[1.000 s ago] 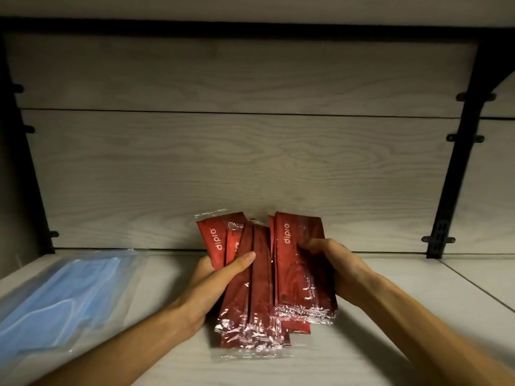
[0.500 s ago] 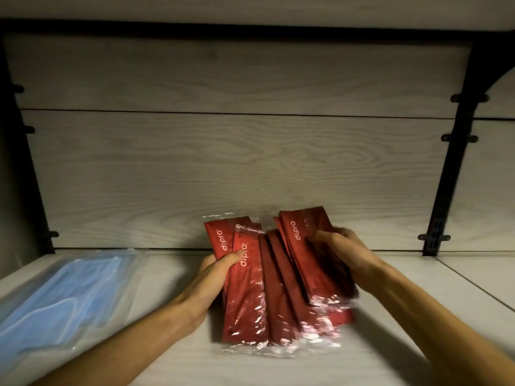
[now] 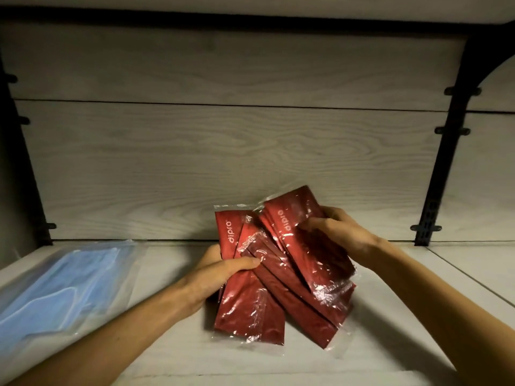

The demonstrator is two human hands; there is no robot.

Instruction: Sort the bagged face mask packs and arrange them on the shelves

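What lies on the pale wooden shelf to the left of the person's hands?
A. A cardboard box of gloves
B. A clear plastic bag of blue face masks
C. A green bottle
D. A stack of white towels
B: a clear plastic bag of blue face masks lies flat on the pale wooden shelf, left of the left hand and right hand, which both grip the red foil packs.

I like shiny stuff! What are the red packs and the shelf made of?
The red packs look like thin, glossy plastic film: it crinkles and catches bright glints, with clear sealed edges. The shelf looks like pale wood or wood-print laminate, matte, with grain lines showing.
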